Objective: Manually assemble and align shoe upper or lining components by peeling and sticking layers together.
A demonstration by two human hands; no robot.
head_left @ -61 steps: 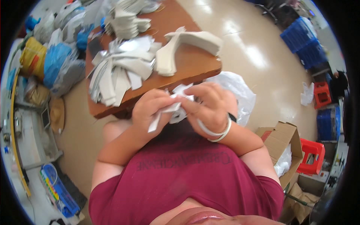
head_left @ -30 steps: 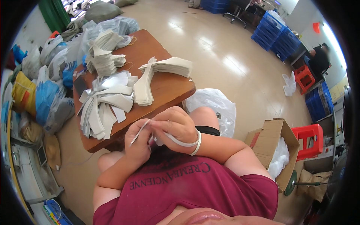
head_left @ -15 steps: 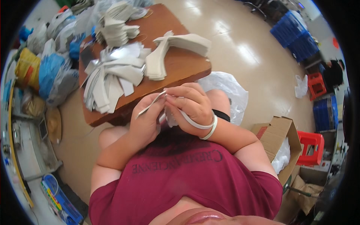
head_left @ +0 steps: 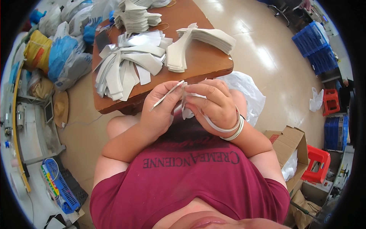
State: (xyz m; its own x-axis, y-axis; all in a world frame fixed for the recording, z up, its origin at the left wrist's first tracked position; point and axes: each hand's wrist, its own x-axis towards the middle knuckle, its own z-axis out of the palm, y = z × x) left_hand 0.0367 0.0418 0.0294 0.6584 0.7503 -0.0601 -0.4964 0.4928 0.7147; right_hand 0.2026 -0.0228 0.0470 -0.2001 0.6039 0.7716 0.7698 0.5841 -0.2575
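Just off the near edge of the brown table, both hands are raised in front of my chest with their fingertips almost meeting. My left hand pinches a thin off-white cut piece, seen nearly edge-on. Closed fingers of my right hand grip a narrow white strip at the same spot. Between the hands hangs a shiny, pale part; whether it belongs to the held piece I cannot tell. White bands loop around my right wrist.
Fanned off-white and silvery cut pieces cover the table's left side. Neat stacks lie at the right and back. Filled plastic bags crowd the far left. An open carton and red stool stand right.
The view has shifted, so the table and hands appear farther right. My hands keep their pinch; the off-white piece in my left hand looks slightly turned, more edge-on.
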